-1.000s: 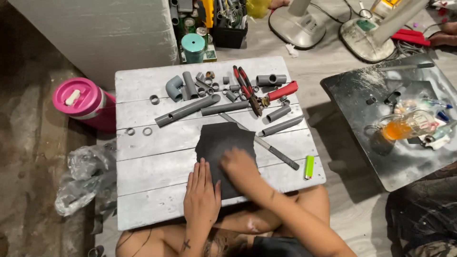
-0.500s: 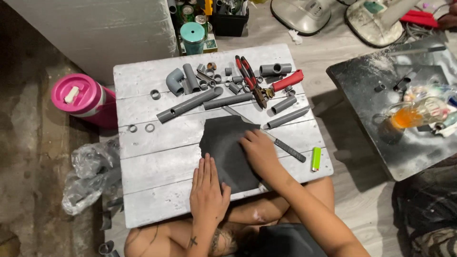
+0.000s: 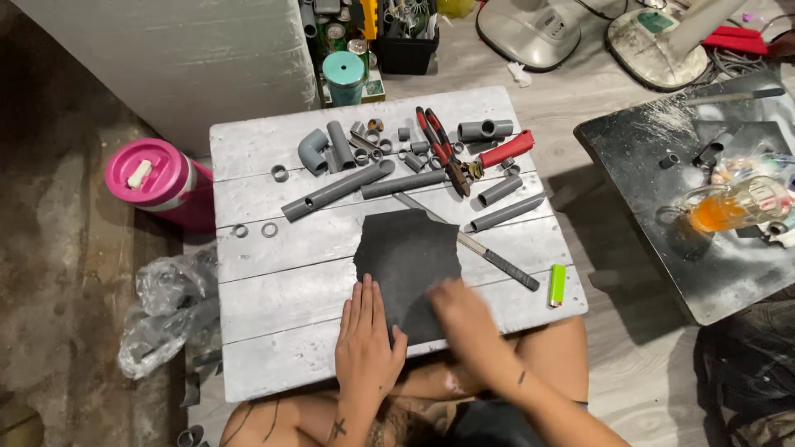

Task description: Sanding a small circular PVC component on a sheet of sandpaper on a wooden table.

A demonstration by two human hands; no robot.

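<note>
A dark grey, ragged-edged sheet (image 3: 407, 261) lies flat on the white plank table (image 3: 281, 273). My left hand (image 3: 365, 343) rests flat on the sheet's near left edge, fingers together and stretched out, pinning it down. My right hand (image 3: 457, 308) is blurred with motion over the sheet's near right corner; whether it holds something small against the sheet cannot be made out. A long flat file (image 3: 472, 244) lies partly under the sheet's far right edge.
Grey pipes (image 3: 335, 190), elbows and rings, red-handled pliers (image 3: 437, 145) and a red-handled cutter (image 3: 501, 153) crowd the table's far half. A green lighter (image 3: 557, 285) lies at the right edge. A pink bottle (image 3: 157, 182) stands left, a black board (image 3: 687, 199) right.
My right hand has slid toward me, from the sheet's middle to its near right corner. The left hand stays pressed on the sheet. The camera view has shifted slightly.
</note>
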